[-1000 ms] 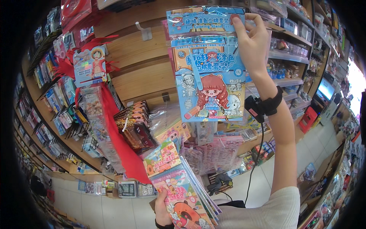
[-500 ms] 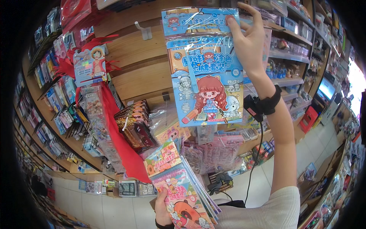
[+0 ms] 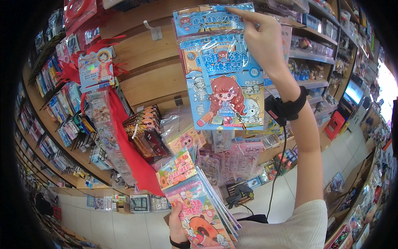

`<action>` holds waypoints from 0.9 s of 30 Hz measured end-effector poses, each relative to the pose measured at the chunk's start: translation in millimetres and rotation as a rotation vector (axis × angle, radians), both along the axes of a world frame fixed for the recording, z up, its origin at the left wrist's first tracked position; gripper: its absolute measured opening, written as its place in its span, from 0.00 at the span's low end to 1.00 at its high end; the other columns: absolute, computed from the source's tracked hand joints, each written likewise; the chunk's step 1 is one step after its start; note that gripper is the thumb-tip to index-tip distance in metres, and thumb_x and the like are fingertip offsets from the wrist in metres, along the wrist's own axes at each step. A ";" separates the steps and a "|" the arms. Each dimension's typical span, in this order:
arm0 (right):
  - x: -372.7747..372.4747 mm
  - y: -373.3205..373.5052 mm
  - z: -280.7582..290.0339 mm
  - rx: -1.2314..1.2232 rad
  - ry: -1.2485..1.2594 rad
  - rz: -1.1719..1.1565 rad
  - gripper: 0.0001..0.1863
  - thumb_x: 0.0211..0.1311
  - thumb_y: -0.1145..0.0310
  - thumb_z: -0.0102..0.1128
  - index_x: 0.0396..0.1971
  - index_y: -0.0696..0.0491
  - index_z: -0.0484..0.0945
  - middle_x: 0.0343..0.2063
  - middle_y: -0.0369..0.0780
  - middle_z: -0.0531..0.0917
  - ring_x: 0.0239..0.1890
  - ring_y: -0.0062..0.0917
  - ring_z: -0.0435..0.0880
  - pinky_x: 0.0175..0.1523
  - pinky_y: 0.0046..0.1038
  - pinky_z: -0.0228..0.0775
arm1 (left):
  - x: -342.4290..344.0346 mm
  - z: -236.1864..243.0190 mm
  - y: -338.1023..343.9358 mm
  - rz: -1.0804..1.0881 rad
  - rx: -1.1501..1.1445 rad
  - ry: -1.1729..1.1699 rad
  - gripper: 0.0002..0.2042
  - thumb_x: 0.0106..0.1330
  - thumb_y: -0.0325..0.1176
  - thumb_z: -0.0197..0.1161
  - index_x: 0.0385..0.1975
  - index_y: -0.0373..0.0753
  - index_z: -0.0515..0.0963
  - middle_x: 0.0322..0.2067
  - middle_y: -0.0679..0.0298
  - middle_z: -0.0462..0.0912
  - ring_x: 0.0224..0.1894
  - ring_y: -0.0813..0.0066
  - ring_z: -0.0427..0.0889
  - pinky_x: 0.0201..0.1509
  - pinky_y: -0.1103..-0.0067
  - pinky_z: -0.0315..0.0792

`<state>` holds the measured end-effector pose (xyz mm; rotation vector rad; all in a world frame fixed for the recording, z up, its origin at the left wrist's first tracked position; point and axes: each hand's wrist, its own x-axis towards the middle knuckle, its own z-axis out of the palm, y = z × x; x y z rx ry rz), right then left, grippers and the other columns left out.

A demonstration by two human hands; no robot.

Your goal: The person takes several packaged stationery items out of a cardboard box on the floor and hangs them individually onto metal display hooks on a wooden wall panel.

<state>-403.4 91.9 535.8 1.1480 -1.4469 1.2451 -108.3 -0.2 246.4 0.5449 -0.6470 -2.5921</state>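
Note:
A large blue colouring-set packet with a red-haired cartoon girl hangs upright in front of the wooden slatted wall. My right hand is raised at its upper right corner. Its index finger stretches across the blue header, near the top edge, with the other fingers bent or partly hidden. Low in the view, my left hand grips a fanned stack of similar packets by its left side. The front one is pink with a brown cartoon animal.
A bare white hook juts from the slats. Red ribbon hangs beside clear packets, near dark boxes on a peg. Shelves of goods line the right, racks of stationery the left. A black cable trails from my right wrist strap.
My right hand has turned, its index finger now reaching left along the header. The blue packet has shifted slightly up. My left hand and its stack have barely moved.

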 end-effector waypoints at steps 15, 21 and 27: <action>-14.8 -45.4 -44.6 0.064 0.434 -0.437 0.30 0.52 0.61 0.56 0.57 0.41 0.60 0.57 0.51 0.56 0.60 0.49 0.51 0.61 0.46 0.43 | 1.2 16.1 1.1 0.076 -0.024 -0.005 0.19 0.65 0.41 0.46 0.51 0.37 0.63 0.45 0.58 0.73 0.46 0.63 0.74 0.51 0.68 0.67; -23.0 -65.4 -70.3 0.294 0.439 -0.548 0.32 0.53 0.55 0.53 0.59 0.39 0.57 0.58 0.50 0.57 0.60 0.50 0.53 0.62 0.50 0.37 | 0.2 31.6 -3.5 0.170 -0.083 0.001 0.18 0.66 0.39 0.44 0.51 0.36 0.63 0.47 0.59 0.72 0.46 0.67 0.74 0.51 0.70 0.68; 59.4 -43.6 -111.3 0.552 0.065 0.329 0.11 0.53 0.68 0.54 0.33 0.59 0.74 0.29 0.47 0.77 0.31 0.38 0.77 0.40 0.32 0.66 | -3.2 41.7 -4.9 0.315 -0.257 -0.012 0.16 0.60 0.29 0.54 0.47 0.33 0.65 0.43 0.60 0.73 0.43 0.74 0.75 0.45 0.76 0.71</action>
